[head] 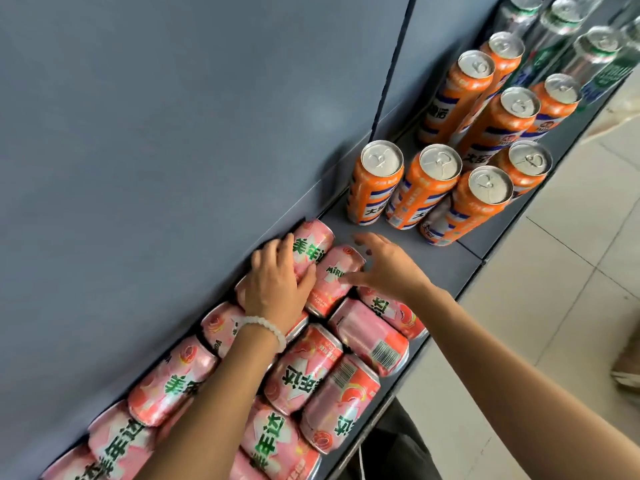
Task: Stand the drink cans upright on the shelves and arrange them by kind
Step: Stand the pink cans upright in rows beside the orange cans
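Both hands work the toppled pink cans (304, 372): my left hand (273, 285) wraps one (311, 244), my right hand (388, 265) hovers open. Smooth, rigid, probably slippery; grip mid-body.

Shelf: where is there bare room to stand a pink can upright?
The shelf shows one bare patch, bordered by the pink cans, the orange cans and the back panel. The right hand hovers open over it. Under the left hand, pink cans lie packed together, with no floor visible.

Pink cans (304, 368), orange blue-and-white-striped cans (426, 188), grey shelf (408, 244).
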